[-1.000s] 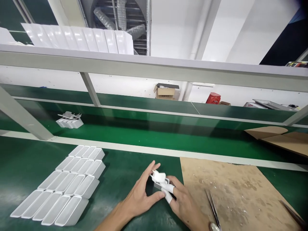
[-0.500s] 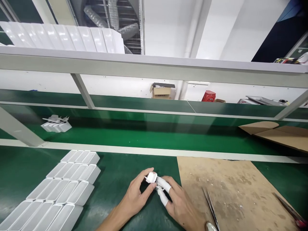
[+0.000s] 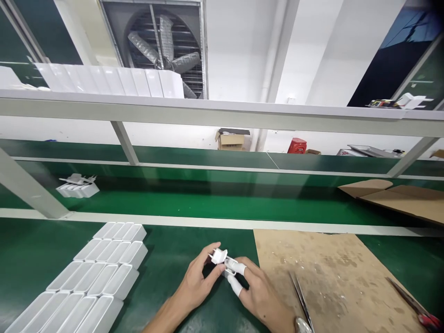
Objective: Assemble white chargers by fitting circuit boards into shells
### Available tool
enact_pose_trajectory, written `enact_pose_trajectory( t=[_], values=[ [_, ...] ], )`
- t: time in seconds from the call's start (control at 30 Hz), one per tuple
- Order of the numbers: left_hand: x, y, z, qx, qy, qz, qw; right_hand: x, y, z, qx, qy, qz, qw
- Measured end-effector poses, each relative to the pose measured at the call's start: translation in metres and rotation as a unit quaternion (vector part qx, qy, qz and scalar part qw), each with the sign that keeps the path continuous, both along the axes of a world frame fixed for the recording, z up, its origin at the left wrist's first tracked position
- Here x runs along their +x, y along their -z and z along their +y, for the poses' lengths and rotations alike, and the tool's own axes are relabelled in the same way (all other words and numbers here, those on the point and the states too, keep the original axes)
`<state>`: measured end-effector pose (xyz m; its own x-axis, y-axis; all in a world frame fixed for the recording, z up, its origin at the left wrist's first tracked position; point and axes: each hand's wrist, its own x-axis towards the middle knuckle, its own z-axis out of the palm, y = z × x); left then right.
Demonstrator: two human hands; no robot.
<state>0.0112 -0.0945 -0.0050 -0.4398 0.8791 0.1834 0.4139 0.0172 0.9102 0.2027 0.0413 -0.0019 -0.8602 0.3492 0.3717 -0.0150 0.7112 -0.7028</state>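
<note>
In the head view, a small white plastic plug piece [image 3: 218,255], with thin prongs sticking out at its left, is held above the green bench. My left hand [image 3: 196,282] is closed round it, thumb in front and fingers behind. White finger covers sit on the thumb and index finger of my right hand [image 3: 260,293], which pinches the lower right end of the same white piece. My fingers partly hide that end, so I cannot tell whether it is a separate part. Rows of white open-topped plastic cases [image 3: 121,280] stand left of my hands.
Tweezers [image 3: 301,298] and a red-handled tool [image 3: 412,300] lie on a stained brown board [image 3: 329,273] at right. Beyond a pale rail [image 3: 173,221] runs a green belt [image 3: 208,203], bearing white plug cases [image 3: 79,188] at left and cardboard [image 3: 402,196] at right.
The camera view has tilted up slightly, so the shelf and fan sit lower. The white plug piece has tipped a little between my hands, showing more of its right end.
</note>
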Motion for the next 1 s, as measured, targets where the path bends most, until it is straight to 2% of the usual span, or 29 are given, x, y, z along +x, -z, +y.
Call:
enact_pose_trajectory(
  t=[0.07,0.13,0.17,0.23,0.3,0.33,0.37,0.43,0.7,1.0],
  values=[
    [0.001,0.001,0.000,0.026,-0.001,-0.019,0.999,-0.006,0.000,-0.003,-0.061,0.021,0.006,0.998],
    [0.005,0.000,-0.001,0.067,-0.001,-0.026,0.997,-0.012,-0.001,-0.006,-0.207,0.046,0.030,0.977],
    [0.008,-0.001,-0.001,0.087,-0.002,-0.014,0.996,-0.015,-0.002,-0.007,-0.304,0.053,0.045,0.950],
    [0.015,-0.003,-0.003,0.116,-0.011,0.043,0.992,-0.020,-0.005,-0.011,-0.488,0.054,0.079,0.867],
    [0.023,-0.005,-0.004,0.135,-0.034,0.113,0.984,-0.022,-0.010,-0.014,-0.604,0.043,0.101,0.789],
    [0.026,-0.006,-0.004,0.147,-0.045,0.139,0.978,-0.022,-0.014,-0.016,-0.634,0.034,0.106,0.765],
    [0.029,-0.008,-0.004,0.159,-0.052,0.158,0.973,-0.022,-0.017,-0.018,-0.653,0.025,0.106,0.750],
    [0.032,-0.009,-0.004,0.177,-0.061,0.181,0.965,-0.022,-0.022,-0.021,-0.667,0.015,0.095,0.739],
    [0.030,-0.013,-0.003,0.197,-0.064,0.206,0.957,-0.022,-0.024,-0.024,-0.666,0.028,0.071,0.742],
    [0.030,-0.018,0.000,0.188,-0.049,0.179,0.965,-0.021,-0.021,-0.022,-0.663,0.028,0.067,0.745]
  ],
)
